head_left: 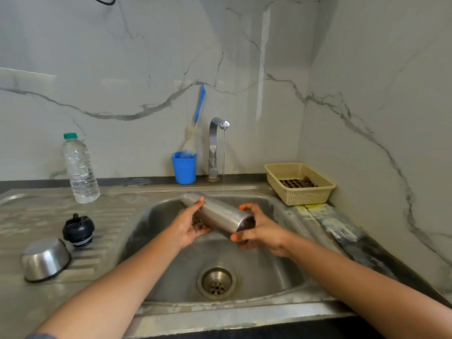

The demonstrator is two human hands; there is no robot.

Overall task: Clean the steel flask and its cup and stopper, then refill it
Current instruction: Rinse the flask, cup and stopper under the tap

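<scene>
While a thin stream of water (223,162) runs from the chrome tap (215,145), the person holds the steel flask (217,212) over the sink basin (276,272) with 2 bare hands. The flask lies nearly on its side, its far end raised toward the back left and its darker near end pointing toward the right. The left hand (192,225) cups the flask's middle from below, fingers curled under it and thumb laid over the top. The right hand (260,231) grips the near end, fingers wrapped over the top and thumb underneath. The stream falls close behind the flask; whether it touches the metal cannot be told.

On the ribbed drainboard (110,221) to the left, the steel cup (45,259) sits upside down, and the black stopper (78,230) stands just behind it, apart from the cup. Farther back on the same side stands a clear plastic water bottle (79,167) with a green cap. A blue tumbler (184,168) beside the tap holds a bottle brush (200,106) with a blue handle leaning on the marble wall. At the right, a beige perforated basket (283,192) rests on the sink's back corner. The round drain (216,282) lies below the hands.
</scene>
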